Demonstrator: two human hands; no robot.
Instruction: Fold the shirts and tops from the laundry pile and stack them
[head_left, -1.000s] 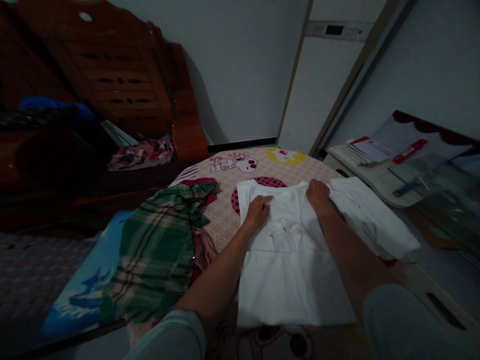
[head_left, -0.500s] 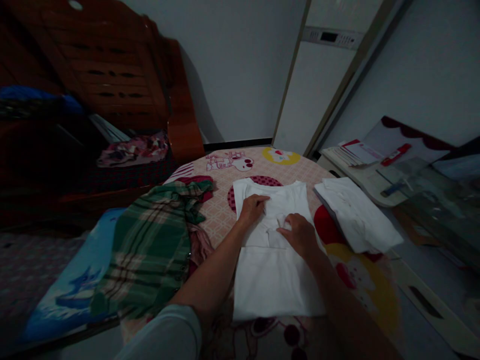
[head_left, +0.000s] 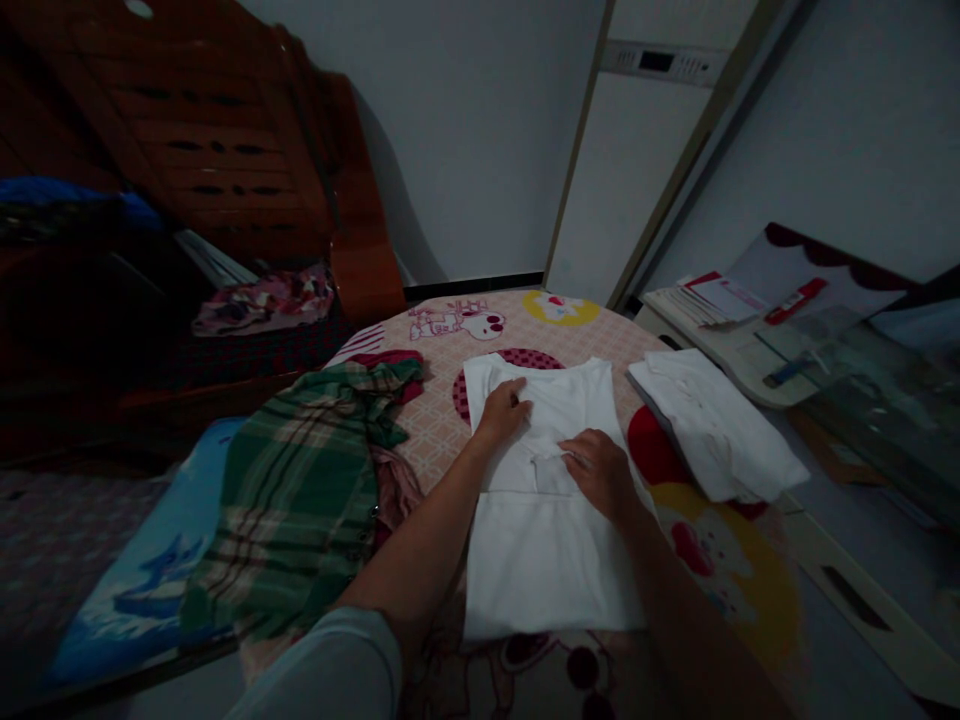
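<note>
- Left hand (head_left: 504, 412): rests on the upper left of the white top, index finger extended, thumb apart from it; whether cloth is gripped cannot be told.
- Right hand (head_left: 600, 470): fingers bent at the chest of the same top, fingertips at the rumpled cloth; a pinch cannot be confirmed.
- White top (head_left: 555, 560): lies on the round table, neckline at the far end, a straight folded edge crossing its middle; cloth above that edge is wrinkled.
- Risk, as judged: creases could set if the ruck between the hands is pressed flat; the outline could skew if one hand drags the thin cloth unevenly.
- Further risk, as judged: the folded white garment (head_left: 712, 420), near the table's right edge, could slip if knocked by the right forearm.
- Count, garments on the table: one white top; one folded white garment, with a grey layer beneath; one green plaid shirt (head_left: 300, 480) at left, with pink cloth (head_left: 397, 485) just beside it.
- Count, surroundings: one tablecloth (head_left: 439, 450), cartoon-printed; one carved wooden seat (head_left: 225, 150) bearing one bundled patterned cloth (head_left: 266, 300); one tall white unit (head_left: 637, 180) with a control panel; one paper stack (head_left: 697, 305), sheets too blurred to count.
</note>
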